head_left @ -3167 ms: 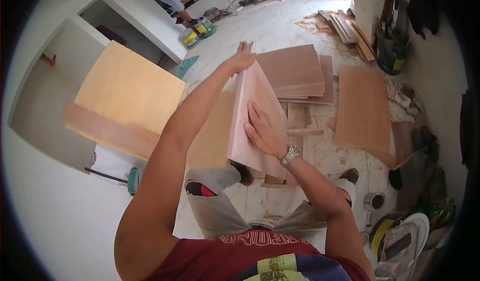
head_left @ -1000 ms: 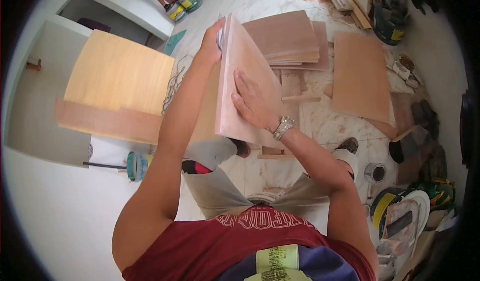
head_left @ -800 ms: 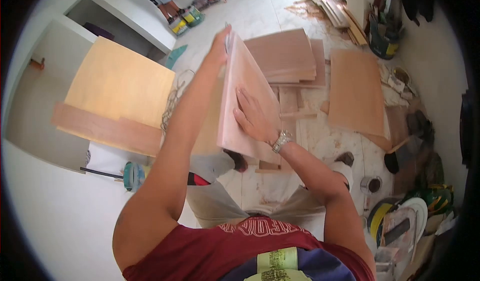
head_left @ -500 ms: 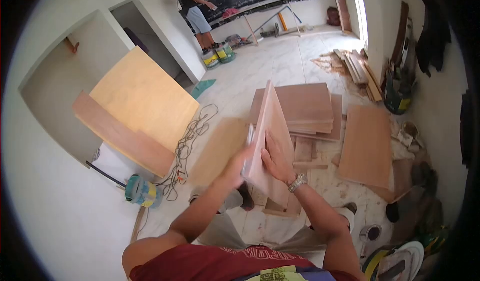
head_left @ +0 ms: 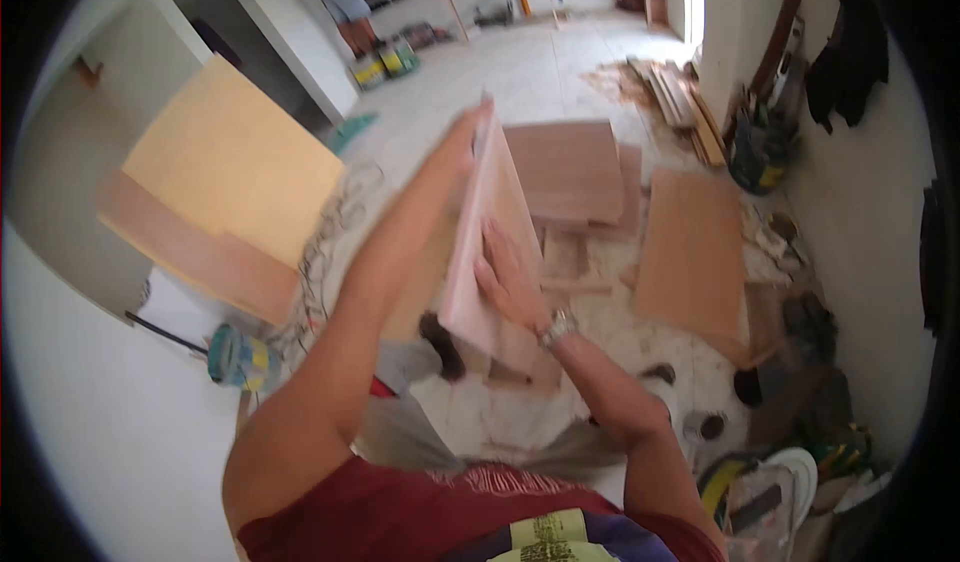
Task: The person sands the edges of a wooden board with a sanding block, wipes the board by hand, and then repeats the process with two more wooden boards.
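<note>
A pale wooden panel (head_left: 515, 247) stands on edge in front of me, tilted, its long narrow edge facing up. My right hand (head_left: 512, 277), with a metal watch at the wrist, lies flat on the panel's right face, fingers stretched out. My left hand (head_left: 468, 134) is at the panel's far end, against its left side. The fingers there are curled and partly hidden; a greyish sliver shows between hand and wood, too blurred to name. Behind the panel lies a stack of brown boards (head_left: 565, 167).
Another board (head_left: 690, 257) lies to the right. Large yellowish sheets (head_left: 235, 152) lean at the left, beside a tangled cord (head_left: 315, 252) and a paint bucket (head_left: 240, 357). Wood strips (head_left: 670, 97) lie farther back. Another person (head_left: 345, 7) stands at the far left.
My left hand has slid away from me along the panel, from its near part to its far end. My right hand stays flat on the face. The view has shifted slightly.
</note>
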Motion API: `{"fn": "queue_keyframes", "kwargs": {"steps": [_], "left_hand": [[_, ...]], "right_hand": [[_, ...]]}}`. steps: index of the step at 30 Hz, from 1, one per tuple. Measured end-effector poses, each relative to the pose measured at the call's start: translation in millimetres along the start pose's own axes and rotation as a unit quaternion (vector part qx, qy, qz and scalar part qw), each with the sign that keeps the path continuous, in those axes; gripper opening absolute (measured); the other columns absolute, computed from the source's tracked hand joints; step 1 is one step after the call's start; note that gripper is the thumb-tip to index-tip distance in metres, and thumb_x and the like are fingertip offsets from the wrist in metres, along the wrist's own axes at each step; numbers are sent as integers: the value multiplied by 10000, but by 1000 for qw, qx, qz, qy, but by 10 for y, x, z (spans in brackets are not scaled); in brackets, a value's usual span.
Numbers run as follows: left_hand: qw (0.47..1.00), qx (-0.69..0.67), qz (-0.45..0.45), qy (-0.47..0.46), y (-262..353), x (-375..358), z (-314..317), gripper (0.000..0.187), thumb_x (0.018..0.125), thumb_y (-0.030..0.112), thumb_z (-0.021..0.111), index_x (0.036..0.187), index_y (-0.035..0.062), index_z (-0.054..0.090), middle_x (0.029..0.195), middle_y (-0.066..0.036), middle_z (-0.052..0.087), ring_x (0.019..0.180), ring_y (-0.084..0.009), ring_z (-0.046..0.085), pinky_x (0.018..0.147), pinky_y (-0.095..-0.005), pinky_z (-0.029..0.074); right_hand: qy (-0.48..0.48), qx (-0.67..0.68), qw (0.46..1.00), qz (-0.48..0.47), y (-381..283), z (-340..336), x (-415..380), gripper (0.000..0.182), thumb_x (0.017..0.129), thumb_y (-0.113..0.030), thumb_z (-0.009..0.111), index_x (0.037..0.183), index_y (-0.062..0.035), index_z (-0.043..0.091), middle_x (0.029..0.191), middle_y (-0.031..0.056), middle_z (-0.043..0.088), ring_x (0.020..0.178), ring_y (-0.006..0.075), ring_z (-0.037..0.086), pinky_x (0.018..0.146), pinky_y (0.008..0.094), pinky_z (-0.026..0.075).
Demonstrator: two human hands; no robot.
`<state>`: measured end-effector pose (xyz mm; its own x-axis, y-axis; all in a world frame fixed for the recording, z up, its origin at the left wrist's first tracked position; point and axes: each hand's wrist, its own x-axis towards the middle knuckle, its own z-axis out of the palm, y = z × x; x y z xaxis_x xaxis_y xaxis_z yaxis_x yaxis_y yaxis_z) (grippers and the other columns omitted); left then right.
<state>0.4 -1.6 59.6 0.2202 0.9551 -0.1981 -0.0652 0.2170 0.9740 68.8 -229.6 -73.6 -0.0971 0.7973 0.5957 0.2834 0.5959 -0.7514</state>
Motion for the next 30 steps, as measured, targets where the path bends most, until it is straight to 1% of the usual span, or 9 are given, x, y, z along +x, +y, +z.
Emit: {"fn": "queue_keyframes", "kwargs": {"steps": [2,5,7,9,11,16,20,27,30], "left_hand": [[998,-19,-52,-3,61,320,-10,433,892,521,687,975,97,649,902,-106,630,848,-258,603,831,-426,526],[997,-28,-14,-67,-49,-35,-109,497,930,475,650,1145,28,612,1058,-161,634,954,-295,611,911,-460,511],[994,-40,-20,-102,-242,-517,-258,666,928,484,644,1356,-10,514,1315,-202,564,1191,-318,549,1034,-472,451],[992,-37,41,-115,-407,-1531,-284,642,942,481,635,1345,-7,528,1264,-155,599,1140,-244,574,968,-391,491],[998,-41,-14,-49,-419,-2487,-182,566,978,437,614,1350,17,536,1241,-96,617,1102,-184,589,952,-334,490],[993,-114,-29,-11,-620,-3386,-185,537,1027,376,561,1419,16,494,1330,-93,607,1187,-186,591,1032,-343,449],[992,-118,-19,-43,-612,-2739,-262,504,1018,384,572,1372,27,539,1274,-99,636,1134,-200,619,994,-360,485],[997,-16,20,-72,-108,-34,-171,498,944,478,638,1139,21,662,999,-143,702,859,-253,665,833,-386,541],[999,-29,-11,-17,-15,395,-74,497,933,495,641,1115,32,662,1015,-141,690,878,-268,650,855,-393,524]], "right_hand": [[13,-7,1000,-1,38,52,-59,670,1027,-355,448,1505,94,311,1553,312,319,1455,435,288,1208,467,214],[17,-77,997,-9,180,89,32,666,1030,-371,435,1497,93,332,1517,318,375,1409,437,361,1187,487,250],[35,-93,995,-20,234,154,19,658,1037,-373,426,1493,94,340,1495,312,413,1380,437,401,1175,496,264],[37,-62,997,-20,159,120,-6,658,1040,-374,423,1494,94,337,1500,309,409,1390,438,391,1177,486,265],[43,-35,998,-26,98,118,-1,661,1043,-376,420,1497,95,331,1511,308,394,1401,438,376,1182,475,261],[30,-13,999,-23,101,111,3,682,1043,-382,416,1512,98,298,1561,305,317,1442,432,316,1204,453,228],[18,-41,999,-8,146,70,3,689,1039,-383,423,1523,86,282,1578,309,279,1455,427,293,1211,455,211],[2,3,1000,10,-65,-59,24,690,1031,-372,441,1517,89,277,1564,320,289,1459,446,273,1210,479,209],[-13,5,1000,11,-83,-94,0,695,1034,-375,438,1516,96,268,1564,318,288,1463,445,263,1212,483,202]]}}
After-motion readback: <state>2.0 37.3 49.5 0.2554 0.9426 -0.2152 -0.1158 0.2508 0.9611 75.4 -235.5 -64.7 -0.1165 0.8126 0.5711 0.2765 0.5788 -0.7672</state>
